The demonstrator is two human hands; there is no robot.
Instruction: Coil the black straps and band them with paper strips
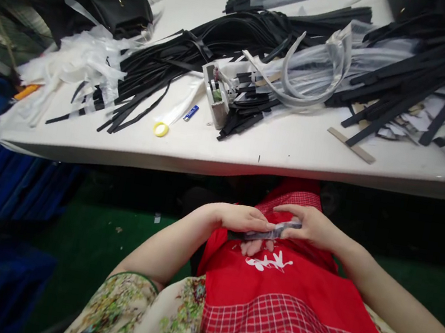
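Over the red apron (282, 290) in my lap, a short dark strip with a greyish, shiny covering (280, 230) lies between my hands. My left hand (245, 222) has its fingers and thumb closed around the strip's left part. On the strip's right end, my right hand (304, 224) pinches between thumb and fingers. Both hands are in front of the table's edge and below its top. What the covering on the strip is, I cannot make out.
On the white table (233, 154) lie long black strips (245, 31), a curved clear plastic bundle (311, 79), a white metal holder (217, 97), a yellow ring (161, 129) and a small blue item (191, 113). Crumpled white plastic (82, 60) covers the left end. Blue pallets (8, 193) stand left.
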